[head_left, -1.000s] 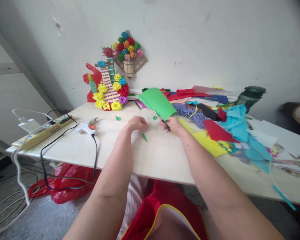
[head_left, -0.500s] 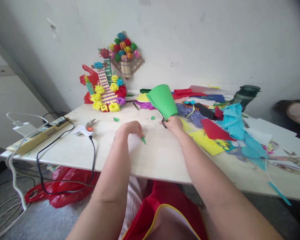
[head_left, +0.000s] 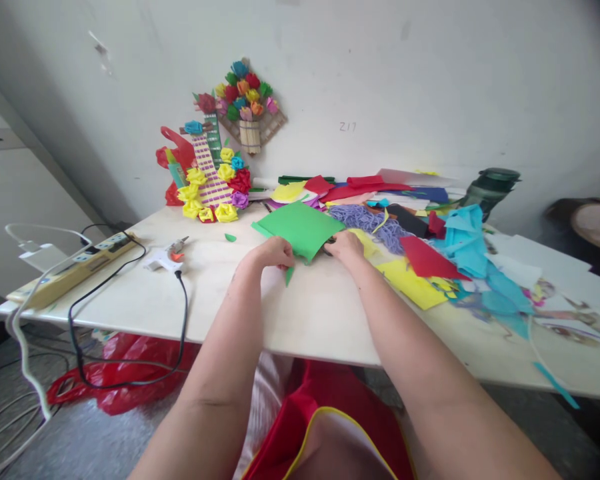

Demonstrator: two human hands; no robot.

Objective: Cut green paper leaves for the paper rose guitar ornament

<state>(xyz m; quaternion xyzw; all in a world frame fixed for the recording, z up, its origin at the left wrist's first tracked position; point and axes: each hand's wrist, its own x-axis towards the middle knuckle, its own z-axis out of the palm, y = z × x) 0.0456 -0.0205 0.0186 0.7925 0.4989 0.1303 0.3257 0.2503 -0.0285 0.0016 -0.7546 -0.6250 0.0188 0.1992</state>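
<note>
My left hand [head_left: 277, 253] is closed, with a small pointed scrap of green paper [head_left: 289, 276] sticking out below its fingertips. It sits at the lower left edge of a larger green paper sheet [head_left: 300, 223]; whether it grips this sheet too, I cannot tell. At the sheet's right corner, my right hand [head_left: 347, 247] is closed around the scissors [head_left: 329, 245], mostly hidden by fingers and paper. The same hand pinches that corner. The sheet lies tilted low over the table. Left of it rests a small cut green paper leaf [head_left: 231, 237].
A glue gun [head_left: 167, 259] and a power strip [head_left: 80, 270] with cords occupy the table's left. Paper flowers [head_left: 195, 197] stand behind them. Purple yarn [head_left: 375, 223], yellow paper [head_left: 413, 283], blue crepe paper [head_left: 465, 240] and a dark bottle [head_left: 493, 190] are on the right.
The green sheet, raised and curled above my right hand before, has come down flatter and leftward between both hands. A second small leaf on the table is now out of sight.
</note>
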